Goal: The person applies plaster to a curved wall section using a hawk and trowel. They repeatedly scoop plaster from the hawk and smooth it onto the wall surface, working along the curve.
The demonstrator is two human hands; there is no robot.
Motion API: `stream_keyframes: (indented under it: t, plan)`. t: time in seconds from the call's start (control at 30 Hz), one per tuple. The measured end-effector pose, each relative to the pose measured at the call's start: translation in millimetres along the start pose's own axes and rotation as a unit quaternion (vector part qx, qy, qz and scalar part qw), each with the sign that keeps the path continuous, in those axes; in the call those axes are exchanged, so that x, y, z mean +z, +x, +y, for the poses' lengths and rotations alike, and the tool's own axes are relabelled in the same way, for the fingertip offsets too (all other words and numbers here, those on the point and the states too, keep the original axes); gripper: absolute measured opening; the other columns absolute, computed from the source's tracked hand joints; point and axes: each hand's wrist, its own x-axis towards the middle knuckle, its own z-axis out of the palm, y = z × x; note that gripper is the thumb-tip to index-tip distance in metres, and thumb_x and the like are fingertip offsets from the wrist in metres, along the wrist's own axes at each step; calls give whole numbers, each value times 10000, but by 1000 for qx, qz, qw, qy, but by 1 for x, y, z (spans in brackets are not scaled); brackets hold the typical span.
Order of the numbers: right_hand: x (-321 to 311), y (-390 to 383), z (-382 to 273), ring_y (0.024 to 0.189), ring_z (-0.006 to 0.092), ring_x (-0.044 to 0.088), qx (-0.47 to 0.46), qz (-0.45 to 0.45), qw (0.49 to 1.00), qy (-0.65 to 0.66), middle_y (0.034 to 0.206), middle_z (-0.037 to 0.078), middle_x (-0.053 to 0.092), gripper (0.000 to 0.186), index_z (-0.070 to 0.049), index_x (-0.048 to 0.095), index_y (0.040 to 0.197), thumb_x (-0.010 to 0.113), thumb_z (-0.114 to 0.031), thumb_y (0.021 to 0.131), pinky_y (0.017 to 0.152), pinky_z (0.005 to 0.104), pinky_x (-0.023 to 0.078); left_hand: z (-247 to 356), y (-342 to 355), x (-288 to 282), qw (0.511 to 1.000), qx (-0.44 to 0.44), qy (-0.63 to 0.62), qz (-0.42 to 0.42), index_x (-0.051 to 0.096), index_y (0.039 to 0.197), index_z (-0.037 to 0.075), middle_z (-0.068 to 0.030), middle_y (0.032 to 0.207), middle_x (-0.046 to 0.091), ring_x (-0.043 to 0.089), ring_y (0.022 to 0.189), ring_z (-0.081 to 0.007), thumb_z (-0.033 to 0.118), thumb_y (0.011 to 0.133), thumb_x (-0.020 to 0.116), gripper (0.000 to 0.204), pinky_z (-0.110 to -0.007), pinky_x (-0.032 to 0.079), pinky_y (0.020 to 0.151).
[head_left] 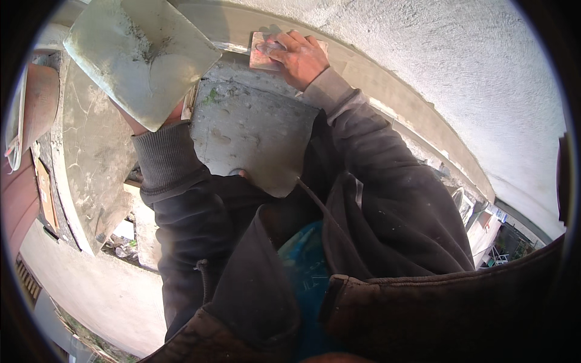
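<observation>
Across the upper right stretches a rough white wall, with a smoother grey-beige band curving along its lower edge. Next in size comes the person's dark sweatshirt, both sleeves reaching up from below, with a teal garment showing at its open front. A flat, four-cornered board, pale grey with darker smears of wet-looking material near its top, sits at the upper left, above the left wrist. Between the forearms lies a grey, stained surface. The right hand is at the top centre, its fingers bent and close together, gripping a small pinkish block beside the grey-beige band; whether the two touch is unclear. Of the left hand only a little skin shows under the board, so how its fingers are set cannot be told. Smallest is a green patch on the stained surface.
</observation>
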Motion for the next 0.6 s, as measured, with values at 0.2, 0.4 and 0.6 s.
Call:
stream_keyframes:
  t: [0.2,0.4,0.6]
  plan:
    - [-10,5,17,1242,215,565,114,0,992,-50,1336,-43,614,434,-333,664,1330,656,-190,920,1021,462,481,7,3,-13,999,20,34,4,450,1389,17,-173,1237,577,587,954,-310,330,968,574,538,-439,512,722]
    - [-28,-90,76,1058,272,656,23,72,997,2,1239,34,682,430,-247,739,1236,720,-73,843,866,413,568,11,-8,-14,999,9,-14,28,438,1410,28,-168,1282,556,570,1024,-315,356,985,550,548,-451,504,787]
    - [29,74,-24,1171,175,595,58,80,992,-75,1307,-86,635,375,-325,722,1237,713,-193,886,905,439,483,-7,-2,-4,1000,-4,8,16,425,1431,40,-164,1326,535,553,1094,-320,382,1001,526,559,-464,496,852]
